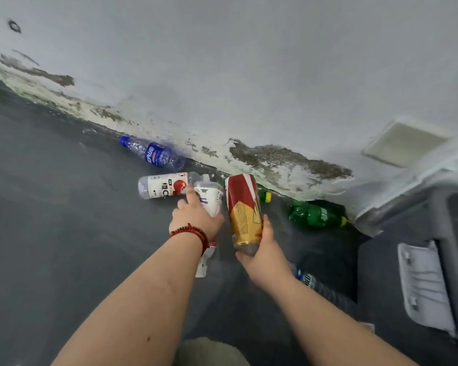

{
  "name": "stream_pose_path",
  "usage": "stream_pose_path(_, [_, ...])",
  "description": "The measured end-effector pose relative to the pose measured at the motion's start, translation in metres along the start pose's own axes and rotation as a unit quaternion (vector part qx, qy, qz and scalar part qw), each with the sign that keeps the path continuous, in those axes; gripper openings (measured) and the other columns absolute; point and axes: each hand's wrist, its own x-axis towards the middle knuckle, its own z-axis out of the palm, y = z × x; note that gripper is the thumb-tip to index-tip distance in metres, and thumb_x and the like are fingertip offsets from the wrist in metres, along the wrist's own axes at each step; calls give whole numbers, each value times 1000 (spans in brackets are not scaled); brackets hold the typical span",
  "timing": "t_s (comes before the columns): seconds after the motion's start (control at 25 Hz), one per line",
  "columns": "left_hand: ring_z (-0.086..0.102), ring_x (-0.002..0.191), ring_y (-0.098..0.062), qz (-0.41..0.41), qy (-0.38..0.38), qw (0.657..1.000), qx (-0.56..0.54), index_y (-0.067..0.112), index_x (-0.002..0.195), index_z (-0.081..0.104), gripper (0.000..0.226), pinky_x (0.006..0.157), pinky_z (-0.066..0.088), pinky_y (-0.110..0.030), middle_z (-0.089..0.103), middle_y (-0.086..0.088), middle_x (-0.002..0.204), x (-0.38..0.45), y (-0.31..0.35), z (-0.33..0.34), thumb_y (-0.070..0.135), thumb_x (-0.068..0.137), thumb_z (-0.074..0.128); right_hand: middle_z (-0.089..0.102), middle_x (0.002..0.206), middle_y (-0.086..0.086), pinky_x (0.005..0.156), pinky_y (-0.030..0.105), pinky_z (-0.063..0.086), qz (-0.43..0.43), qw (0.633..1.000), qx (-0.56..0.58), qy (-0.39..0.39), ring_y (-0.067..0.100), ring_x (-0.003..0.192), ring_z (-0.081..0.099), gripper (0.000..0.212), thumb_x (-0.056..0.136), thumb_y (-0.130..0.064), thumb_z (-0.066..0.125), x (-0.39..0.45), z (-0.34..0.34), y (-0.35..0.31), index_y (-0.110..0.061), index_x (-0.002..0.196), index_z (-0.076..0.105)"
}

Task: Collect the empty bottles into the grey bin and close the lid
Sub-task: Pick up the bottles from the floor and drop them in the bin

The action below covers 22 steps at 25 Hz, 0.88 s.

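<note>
From the head camera, the right hand point(262, 253) grips a red-gold bottle point(245, 211); the left hand point(196, 217) holds a white bottle point(210, 200), forefinger out. On the floor lie a blue bottle point(156, 154), an apple-label bottle point(165, 185) and a green bottle point(315, 214). The grey bin point(439, 233) stands at right, lid point(423, 283) open. Most seems left.

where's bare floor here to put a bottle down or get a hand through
Bare grey floor lies left of the blue-capped bottle and apple-label bottle. It is crowded along the wall foot: both hands, the red-gold bottle, the green bottle, then the grey bin.
</note>
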Motion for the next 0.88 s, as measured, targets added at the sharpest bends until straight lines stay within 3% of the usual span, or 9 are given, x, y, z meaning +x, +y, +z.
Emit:
stream_pose_path(0.16, [37,129,-31,176,67,978,-89,24,148,-4,102,101,38,-43,35,-12,143,-46,118,-1,46,74,63,50,134,0,82,33,52,-11,971,189,148,16,103,58,95,82,-30,68,-29,-88,8,-38,146,-1])
stream_pose_path(0.28, [36,128,-25,351,28,922,-159,32,147,-6,104,101,37,-41,39,-6,138,-101,215,13,50,72,64,55,130,0,81,23,51,-33,879,355,317,8,101,60,95,82,-7,69,-48,-152,38,-33,148,5])
stream_pose_path(0.36, [40,122,-23,400,20,893,-205,40,145,-9,104,96,37,-38,43,-2,129,-127,242,14,57,69,60,53,132,-3,93,29,51,-66,836,407,362,4,110,58,96,81,0,68,-63,-177,44,-35,147,8])
stream_pose_path(0.44, [43,117,-21,435,43,870,-230,47,141,-13,102,88,36,-34,45,1,124,-147,260,5,63,67,55,48,138,-8,99,33,47,-59,828,402,387,2,117,54,98,79,-4,70,-80,-190,43,-46,143,9])
stream_pose_path(0.52, [45,117,-21,484,-4,845,-226,46,141,-15,104,90,37,-35,47,0,128,-168,287,17,64,67,56,41,143,-8,101,35,45,-54,801,381,459,5,123,49,96,79,-9,70,-95,-210,64,-51,141,9])
stream_pose_path(0.64, [49,121,-26,462,-91,864,-178,36,143,-1,103,99,44,-42,46,-5,137,-212,327,53,58,68,67,32,146,-7,102,41,44,13,784,349,513,10,125,44,98,81,-13,68,-120,-244,103,-50,143,1])
stream_pose_path(0.72, [49,120,-27,450,-123,879,-102,26,142,13,95,96,43,-40,46,-8,135,-235,337,84,56,70,67,31,144,-5,94,34,47,73,792,325,512,8,113,47,98,83,-19,67,-134,-255,129,-47,145,-4])
stream_pose_path(0.8, [47,120,-28,429,-179,884,-39,23,146,10,95,96,42,-39,44,-9,136,-247,334,113,52,75,64,34,143,0,78,25,45,159,819,288,470,3,90,48,94,85,-30,64,-142,-259,151,-46,145,-7])
stream_pose_path(0.88, [43,122,-29,394,-228,890,18,22,149,-2,96,99,39,-41,37,-10,142,-246,321,137,46,79,59,40,141,4,79,29,49,211,846,288,395,9,91,54,88,85,-36,62,-142,-254,166,-47,145,-2])
